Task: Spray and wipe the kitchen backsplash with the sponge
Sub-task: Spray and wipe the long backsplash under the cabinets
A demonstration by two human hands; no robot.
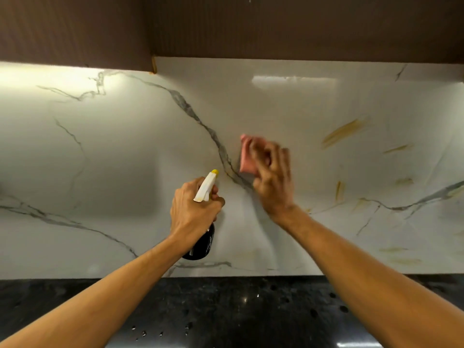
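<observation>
The white marble backsplash (120, 151) with grey veins fills the middle of the view. My left hand (193, 209) grips a dark spray bottle (204, 244) by its white trigger head with a yellow nozzle, pointed at the wall. To its right, my right hand (272, 182) holds a pink sponge (247, 156) against the backsplash; the hand is blurred by motion. Yellowish smears (342, 133) mark the wall to the right of the sponge.
Dark brown wall cabinets (226, 26) hang above the backsplash. A black speckled countertop (238, 310) with water droplets runs along the bottom. More yellow stains (404, 261) sit low on the right of the wall.
</observation>
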